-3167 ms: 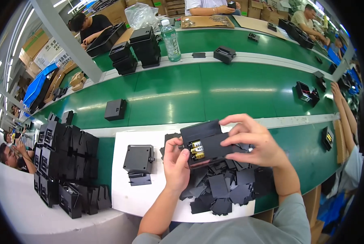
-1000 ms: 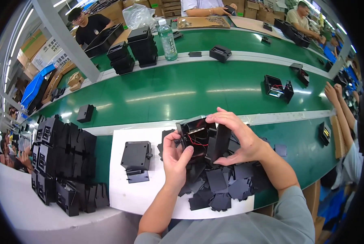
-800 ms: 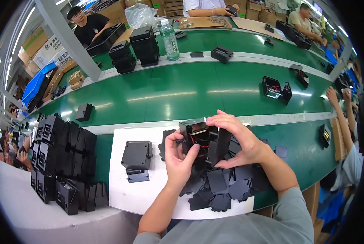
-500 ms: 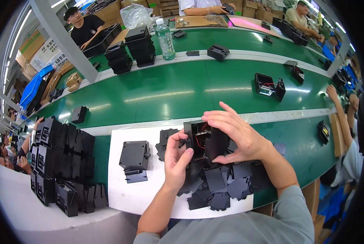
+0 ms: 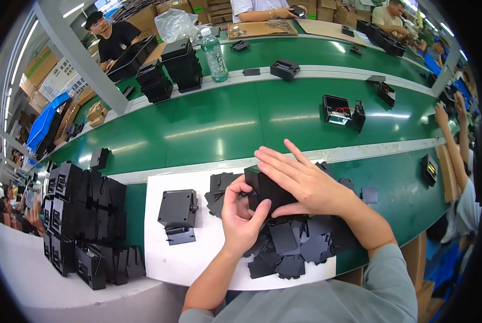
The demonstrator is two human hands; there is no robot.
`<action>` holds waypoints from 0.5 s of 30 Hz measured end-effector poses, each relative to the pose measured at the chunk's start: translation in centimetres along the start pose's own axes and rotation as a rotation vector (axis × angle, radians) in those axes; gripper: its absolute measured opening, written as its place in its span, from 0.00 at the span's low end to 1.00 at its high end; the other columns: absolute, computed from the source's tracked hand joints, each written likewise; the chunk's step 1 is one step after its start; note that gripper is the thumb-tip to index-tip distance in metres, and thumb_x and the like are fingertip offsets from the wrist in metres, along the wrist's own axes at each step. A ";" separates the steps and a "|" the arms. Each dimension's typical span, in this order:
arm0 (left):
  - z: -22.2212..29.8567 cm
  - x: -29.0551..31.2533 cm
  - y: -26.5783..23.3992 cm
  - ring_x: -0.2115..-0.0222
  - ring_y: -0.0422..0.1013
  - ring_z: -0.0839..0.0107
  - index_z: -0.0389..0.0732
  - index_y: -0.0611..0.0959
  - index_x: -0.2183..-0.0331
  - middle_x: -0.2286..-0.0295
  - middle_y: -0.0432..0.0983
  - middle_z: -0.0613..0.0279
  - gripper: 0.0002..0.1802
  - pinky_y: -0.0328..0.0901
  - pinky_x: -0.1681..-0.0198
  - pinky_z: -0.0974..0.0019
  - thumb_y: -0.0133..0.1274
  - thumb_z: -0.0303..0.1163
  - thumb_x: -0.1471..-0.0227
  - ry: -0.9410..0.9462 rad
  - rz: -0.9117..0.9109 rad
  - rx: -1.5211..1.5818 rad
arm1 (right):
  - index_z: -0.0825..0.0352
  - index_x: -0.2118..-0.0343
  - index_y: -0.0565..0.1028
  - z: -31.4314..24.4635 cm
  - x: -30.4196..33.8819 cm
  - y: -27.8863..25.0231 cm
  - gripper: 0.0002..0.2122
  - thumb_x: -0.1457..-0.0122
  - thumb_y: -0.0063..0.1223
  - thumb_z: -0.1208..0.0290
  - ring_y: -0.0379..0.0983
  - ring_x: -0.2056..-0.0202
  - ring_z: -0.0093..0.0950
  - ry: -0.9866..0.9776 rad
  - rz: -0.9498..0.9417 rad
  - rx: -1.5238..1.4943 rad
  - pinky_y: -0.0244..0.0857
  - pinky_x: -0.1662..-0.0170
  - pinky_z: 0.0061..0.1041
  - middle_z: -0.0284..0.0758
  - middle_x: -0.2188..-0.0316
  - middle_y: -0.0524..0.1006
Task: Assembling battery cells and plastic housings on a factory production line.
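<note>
A black plastic box is held up between my two hands above the front of the bench, and its lid looks closed, so its inside is hidden. My left hand grips the box's left side, thumb in front and fingers curled round it. With fingers stretched out across the top and the thumb below, my right hand presses on the right side. Beneath them lies a loose heap of thin black plates. Another black box rests on the white sheet to the left, beside a small black plate.
Stacked black boxes stand at the left. On the green conveyor sits an opened box with red wires. A plastic bottle and more stacked boxes are beyond it. Co-workers sit across and to the right.
The box in my hands was open, showing red wires; its lid has swung shut as my right hand moved leftward over it. The opened box on the conveyor has shifted slightly left in view.
</note>
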State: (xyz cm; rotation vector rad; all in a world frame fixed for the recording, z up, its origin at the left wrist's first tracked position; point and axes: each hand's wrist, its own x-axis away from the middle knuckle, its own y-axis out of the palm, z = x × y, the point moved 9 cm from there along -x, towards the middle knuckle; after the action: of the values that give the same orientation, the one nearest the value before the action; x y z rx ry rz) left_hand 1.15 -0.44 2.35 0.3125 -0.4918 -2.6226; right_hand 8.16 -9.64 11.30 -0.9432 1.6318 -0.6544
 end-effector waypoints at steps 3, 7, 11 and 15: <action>0.1 0.3 0.0 0.54 0.64 0.64 0.39 0.65 0.58 0.46 0.59 0.54 0.23 0.62 0.51 0.66 0.53 0.14 0.57 0.021 0.023 -0.039 | 0.68 0.47 0.66 1.8 0.4 0.3 0.34 0.61 0.69 0.70 0.69 0.49 0.35 0.142 0.054 -0.199 0.53 0.37 0.39 0.39 0.50 0.72; 0.8 0.6 0.2 0.52 0.63 0.63 0.40 0.65 0.59 0.48 0.59 0.54 0.24 0.61 0.50 0.66 0.54 0.14 0.57 0.175 -0.026 -0.049 | 0.67 0.54 0.70 6.5 3.1 2.3 0.28 0.60 0.70 0.72 0.70 0.58 0.26 0.653 0.180 -0.807 0.61 0.48 0.28 0.34 0.60 0.75; 1.5 0.9 0.8 0.52 0.62 0.63 0.40 0.64 0.60 0.49 0.59 0.54 0.23 0.61 0.49 0.66 0.54 0.15 0.57 0.213 -0.068 0.009 | 0.66 0.62 0.71 6.0 3.4 2.4 0.22 0.60 0.71 0.72 0.69 0.67 0.22 0.707 0.182 -0.820 0.63 0.59 0.21 0.31 0.67 0.75; 1.1 0.9 1.0 0.52 0.63 0.62 0.40 0.64 0.61 0.49 0.59 0.54 0.22 0.62 0.50 0.65 0.54 0.15 0.57 0.172 -0.081 0.057 | 0.65 0.63 0.70 6.2 3.9 2.4 0.22 0.60 0.71 0.72 0.68 0.68 0.21 0.762 0.186 -0.841 0.63 0.60 0.21 0.30 0.69 0.74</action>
State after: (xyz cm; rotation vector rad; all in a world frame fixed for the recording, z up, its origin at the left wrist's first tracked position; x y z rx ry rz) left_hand 0.47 -1.42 3.61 0.5826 -0.5048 -2.6323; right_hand 13.17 -11.30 5.67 -1.1681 2.7514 -0.1601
